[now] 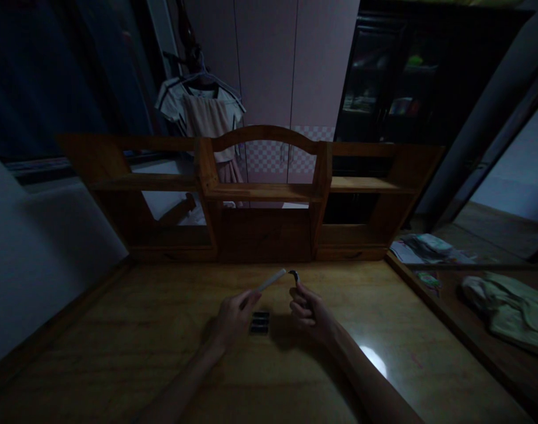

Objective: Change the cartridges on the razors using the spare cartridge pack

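My left hand (237, 318) is closed around a slim, pale, straight stick (271, 279), which slants up to the right. My right hand (311, 312) is closed on a small dark curved piece (295, 275) that sticks up from between thumb and fingers, its hooked end bent toward the stick's tip. A narrow gap seems to lie between the two. Below and between my hands, a small flat case (260, 323) with several dark bars in it lies on the wooden desk (172, 341). The dim light hides finer detail.
A wooden shelf unit (262, 191) with compartments and small drawers stands along the desk's far edge. To the right, on a lower surface, lie a pale green cloth (520, 312) and papers (428, 247). A white wall (43, 253) borders the left side.
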